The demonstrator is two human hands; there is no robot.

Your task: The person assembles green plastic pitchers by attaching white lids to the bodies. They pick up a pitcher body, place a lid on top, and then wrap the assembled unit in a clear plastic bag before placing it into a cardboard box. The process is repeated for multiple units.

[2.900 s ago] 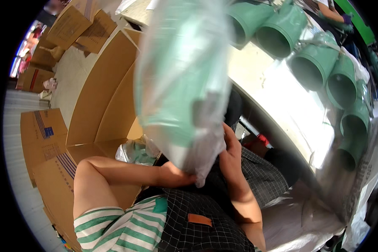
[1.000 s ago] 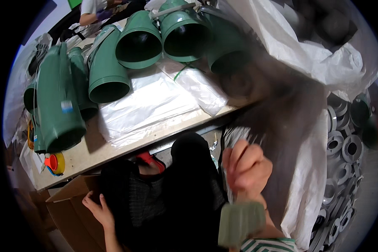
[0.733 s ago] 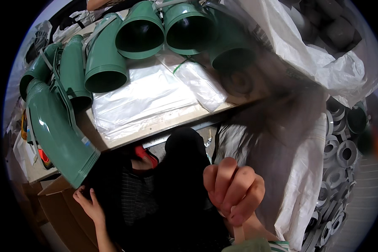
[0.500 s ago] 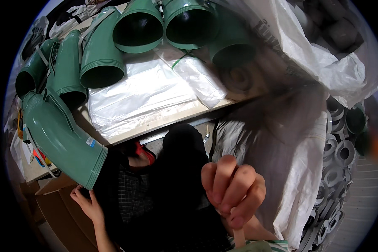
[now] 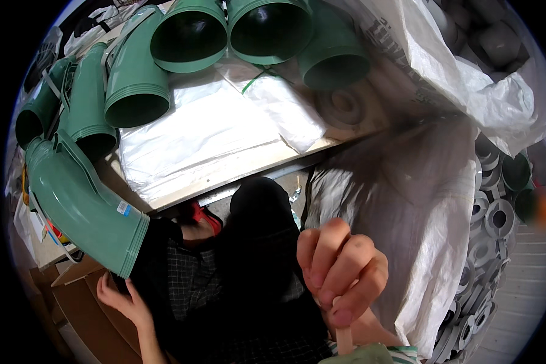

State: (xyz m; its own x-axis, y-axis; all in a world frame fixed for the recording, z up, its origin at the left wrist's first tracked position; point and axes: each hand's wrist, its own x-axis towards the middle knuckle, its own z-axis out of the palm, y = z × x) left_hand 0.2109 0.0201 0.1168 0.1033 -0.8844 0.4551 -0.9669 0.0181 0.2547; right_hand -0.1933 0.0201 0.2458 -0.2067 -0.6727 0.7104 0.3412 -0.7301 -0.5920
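Plainly, the only label I can pick out from my end is a small blue-and-white sticker (image 5: 123, 208) near the lower mouth of the closest green elbow pipe (image 5: 73, 197); its print is too small to read. Dark characters (image 5: 389, 41) run along white sheeting (image 5: 494, 112) at upper right, creased and partly in shadow. The elbow pipe juts over the left front corner of the bench (image 5: 207, 182), and just below its mouth I see the left hand (image 5: 124, 303) with fingers loose and parted, gripping nothing; whether a fingertip touches the rim I cannot tell. The right hand (image 5: 346, 273) is raised close to the camera, clenched around a thin pale strip (image 5: 344, 341). Below that strip sits something olive-green (image 5: 361, 355), cut off by the lower edge, so I can't make out its kind. More green pipes (image 5: 191, 36) line the back, the upper ones cropped, around flat white plastic bags (image 5: 197, 124). A large white sack (image 5: 406, 233) blocks my view right of the bench, with grey rings (image 5: 499, 219) heaped beyond it. A cardboard box (image 5: 100, 312) stands below the left hand, and an orange blur (image 5: 545, 210) at far right stays unreadable.
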